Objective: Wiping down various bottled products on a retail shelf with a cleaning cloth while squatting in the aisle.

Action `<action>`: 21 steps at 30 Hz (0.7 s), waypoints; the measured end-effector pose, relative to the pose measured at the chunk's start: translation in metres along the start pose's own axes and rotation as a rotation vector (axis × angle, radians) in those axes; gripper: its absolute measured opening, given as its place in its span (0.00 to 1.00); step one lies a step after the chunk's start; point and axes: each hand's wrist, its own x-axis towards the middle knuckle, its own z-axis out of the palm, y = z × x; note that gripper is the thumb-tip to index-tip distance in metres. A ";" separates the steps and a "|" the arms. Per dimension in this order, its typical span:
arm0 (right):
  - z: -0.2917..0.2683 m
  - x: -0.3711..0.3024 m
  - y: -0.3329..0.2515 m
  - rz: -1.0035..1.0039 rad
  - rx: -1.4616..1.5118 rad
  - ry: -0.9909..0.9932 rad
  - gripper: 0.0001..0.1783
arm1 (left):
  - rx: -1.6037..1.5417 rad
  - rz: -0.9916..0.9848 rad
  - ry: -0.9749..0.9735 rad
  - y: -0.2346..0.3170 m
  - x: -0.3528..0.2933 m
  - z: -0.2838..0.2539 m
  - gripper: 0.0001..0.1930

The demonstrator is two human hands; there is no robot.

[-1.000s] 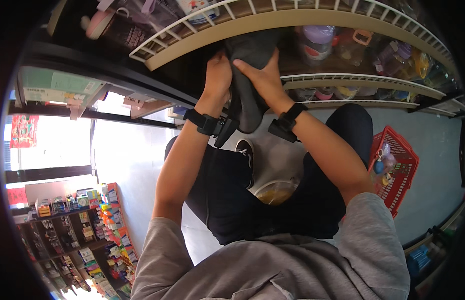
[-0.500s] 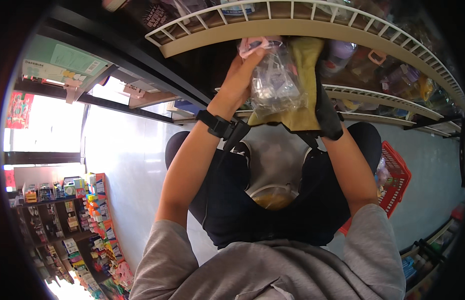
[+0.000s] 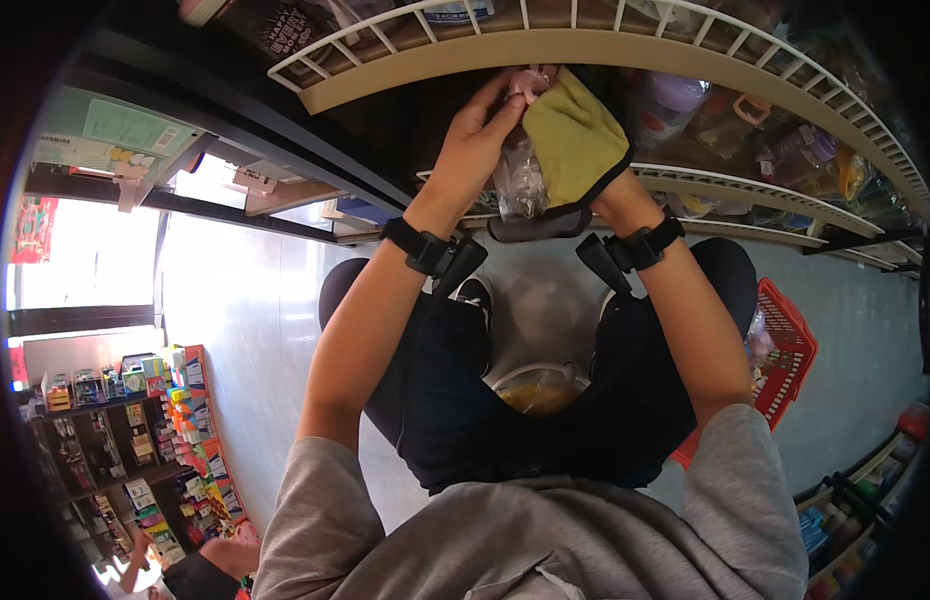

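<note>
My left hand point(image 3: 481, 130) is closed around the pink top of a clear bottle-like item point(image 3: 520, 178) in crinkled plastic wrap, just under the upper shelf's edge. A yellow-green cloth point(image 3: 577, 142) with a dark border is spread against the item's right side. Behind that cloth, my right hand point(image 3: 617, 198) holds it; its fingers are mostly hidden and only the back near the wrist shows. The cloth's dark lower edge hangs below the wrapped item.
A white wire-railed shelf point(image 3: 585, 50) curves overhead. Purple-lidded bottles point(image 3: 675, 92) stand on the shelf below, at right. A red basket point(image 3: 785, 350) is on the floor by my right knee. Stocked shelves point(image 3: 115, 440) stand at left, with another person point(image 3: 210, 570) beside them.
The cloth has swung up and left, now covering the wrapped item's right side and pink top. My right hand has moved left with it. Another person has come into view at lower left.
</note>
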 end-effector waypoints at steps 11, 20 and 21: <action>-0.003 -0.010 0.039 -0.463 -1.036 0.093 0.27 | -0.281 -0.328 0.152 -0.003 -0.005 -0.007 0.24; 0.023 0.018 -0.017 -0.868 -1.292 -0.048 0.26 | -0.187 -0.063 0.188 0.000 -0.005 -0.010 0.32; 0.024 0.016 -0.015 -0.868 -1.295 -0.047 0.26 | -0.191 -0.071 0.188 -0.003 -0.005 -0.011 0.35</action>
